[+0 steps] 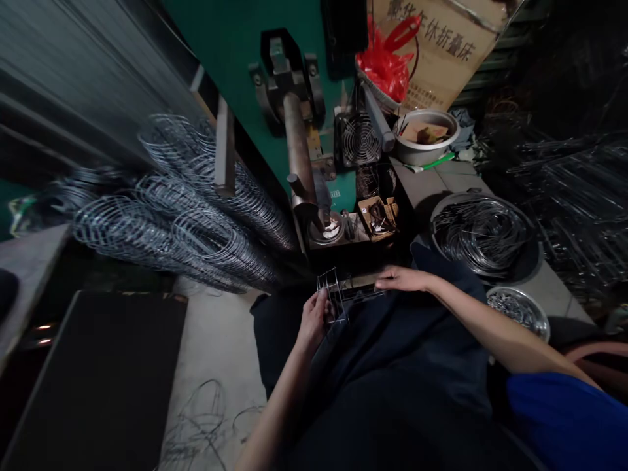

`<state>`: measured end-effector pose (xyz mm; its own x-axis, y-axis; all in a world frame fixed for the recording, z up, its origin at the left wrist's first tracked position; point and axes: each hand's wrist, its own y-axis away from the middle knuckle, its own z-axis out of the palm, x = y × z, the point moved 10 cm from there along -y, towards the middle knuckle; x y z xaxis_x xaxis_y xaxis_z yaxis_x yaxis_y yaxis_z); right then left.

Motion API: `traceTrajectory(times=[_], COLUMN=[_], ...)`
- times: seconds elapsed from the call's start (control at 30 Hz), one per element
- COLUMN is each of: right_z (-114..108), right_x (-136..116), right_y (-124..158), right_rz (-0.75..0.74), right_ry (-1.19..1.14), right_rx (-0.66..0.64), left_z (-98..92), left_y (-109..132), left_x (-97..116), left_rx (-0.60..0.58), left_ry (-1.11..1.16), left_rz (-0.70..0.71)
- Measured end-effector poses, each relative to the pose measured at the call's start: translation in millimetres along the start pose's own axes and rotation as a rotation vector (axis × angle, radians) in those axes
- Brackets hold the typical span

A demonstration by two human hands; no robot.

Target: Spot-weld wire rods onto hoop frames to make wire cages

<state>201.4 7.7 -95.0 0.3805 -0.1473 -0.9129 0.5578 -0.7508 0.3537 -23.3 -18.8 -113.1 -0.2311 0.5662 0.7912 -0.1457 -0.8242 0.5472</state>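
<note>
In the head view, my left hand [314, 318] grips a small metal wire frame [335, 299] over my lap, with the thumb pressed on its side. The frame has several thin bent bars and stands partly upright. My right hand [401, 279] is close by on the right, its fingers closed together near thin wires that run from the frame. What lies between those fingers is hidden. Just beyond my hands stands a green machine with a thick metal arm [299, 150], its tip above a small round dish [328, 229].
Tall stacks of wire rings [196, 216] stand to the left. On the right are a basin of wire pieces [483, 229] and a metal bowl of small parts [520, 311]. A small cardboard box [377, 218] and a fan [360, 139] sit by the machine. Loose wire [199, 418] lies on the floor.
</note>
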Motion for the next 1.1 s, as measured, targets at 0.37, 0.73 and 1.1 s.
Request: traceTrajectory(times=[0.37, 0.73, 1.1], right_z=[-5, -63, -89], right_x=[-7, -100, -116], right_y=[-2, -12, -49], right_rz=[0.004, -0.231, -0.205], right_ry=[-0.123, 0.126, 0.145], right_rx=[0.089, 0.575, 0.529], left_z=[-1.8, 11.4, 12.9], left_y=[23, 16, 0], left_x=[-15, 67, 103], left_rx=[-0.051, 0.073, 0.082], left_ry=[0.084, 0.218, 0.289], left_rz=[0.05, 0.376, 0.4])
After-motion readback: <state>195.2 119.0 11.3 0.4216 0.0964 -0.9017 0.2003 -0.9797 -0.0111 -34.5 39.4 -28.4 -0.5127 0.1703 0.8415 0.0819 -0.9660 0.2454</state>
